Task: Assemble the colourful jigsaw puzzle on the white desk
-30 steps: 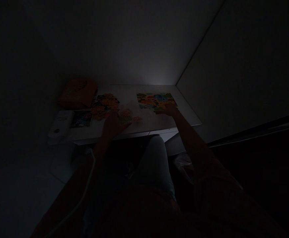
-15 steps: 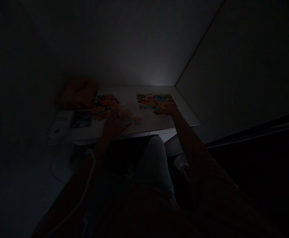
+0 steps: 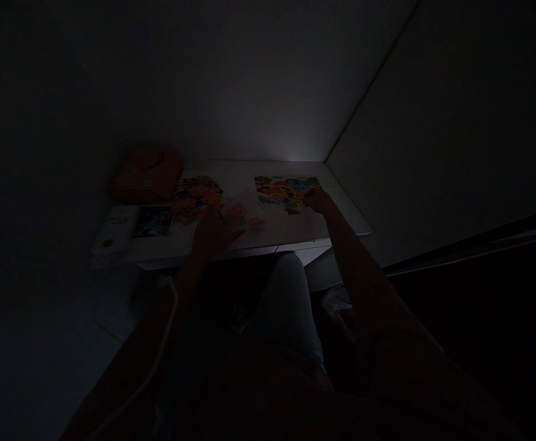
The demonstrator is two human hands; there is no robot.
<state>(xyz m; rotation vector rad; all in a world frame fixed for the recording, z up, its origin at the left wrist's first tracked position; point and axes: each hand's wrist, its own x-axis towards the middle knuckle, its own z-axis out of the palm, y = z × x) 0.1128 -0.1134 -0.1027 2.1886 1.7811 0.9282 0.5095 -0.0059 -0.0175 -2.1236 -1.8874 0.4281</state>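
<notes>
The scene is very dark. My left hand [image 3: 211,231] lies at the table's front, thumb spread from the fingers, at the left edge of a clear plastic bag [image 3: 249,211] with orange and green print or contents. Just beyond it is a heap of orange and dark jigsaw pieces [image 3: 196,193]. My right hand [image 3: 317,199] is at the right edge of a partly assembled, colourful jigsaw puzzle [image 3: 279,188], its fingers drawn together. Whatever it pinches, if anything, is hidden in the dark. The puzzle's lower edge is uneven.
An orange box or bag [image 3: 146,174] stands at the back left of the white table [image 3: 295,226]. In front of it lie a white device [image 3: 116,229] and a dark picture card [image 3: 154,221]. Walls bound the table behind and at right. My knee [image 3: 290,275] is below its edge.
My right hand, earlier stretched flat over the puzzle's lower right, has drawn its fingers together and shifted slightly up, showing more of the puzzle. My left hand has barely moved.
</notes>
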